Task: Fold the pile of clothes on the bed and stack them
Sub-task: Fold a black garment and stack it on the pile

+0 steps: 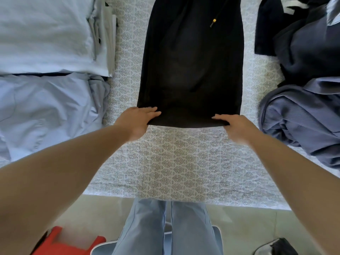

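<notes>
1. Black garment lies flat mid-bed; left hand and right hand each pinch its near hem corners.
2. Uneven lifting could skew the fold.
3. Farther off, its cord may bunch inside; the pile sits close enough to snag.

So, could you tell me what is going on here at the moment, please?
A person is folding laundry on a patterned bed. The left hand and the right hand grip the near corners of a black garment laid flat. Folded pale clothes sit stacked on the left; an unfolded dark and blue pile waits on the right.
</notes>
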